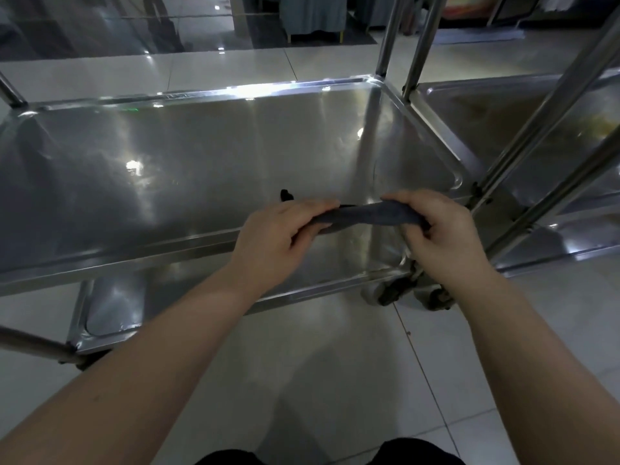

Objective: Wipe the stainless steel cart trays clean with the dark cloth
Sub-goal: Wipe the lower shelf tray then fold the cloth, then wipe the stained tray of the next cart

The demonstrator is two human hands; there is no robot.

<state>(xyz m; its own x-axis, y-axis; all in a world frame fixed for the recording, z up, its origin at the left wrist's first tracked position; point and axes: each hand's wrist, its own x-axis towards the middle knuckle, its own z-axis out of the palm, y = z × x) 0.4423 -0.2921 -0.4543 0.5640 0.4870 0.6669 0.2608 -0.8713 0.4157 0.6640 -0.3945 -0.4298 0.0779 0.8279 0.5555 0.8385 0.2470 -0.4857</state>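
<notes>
Dark cloth (365,214) is bunched into a narrow strip, pulled taut between both hands over the near-right part of the cart's upper tray (201,95); can't tell if it touches the steel. Left hand (278,243) grip is clamped round the strip's left end with a dark tail poking out past the knuckles; right hand (443,236) grip pinches the right end, fingers curled over it. Under the front rim sits the lower tray (110,317), casters (392,293) at the near-right corner on the tiled floor (335,364), and a second cart's tray (436,87) just beside on the right, upright posts (389,35) between them.
</notes>
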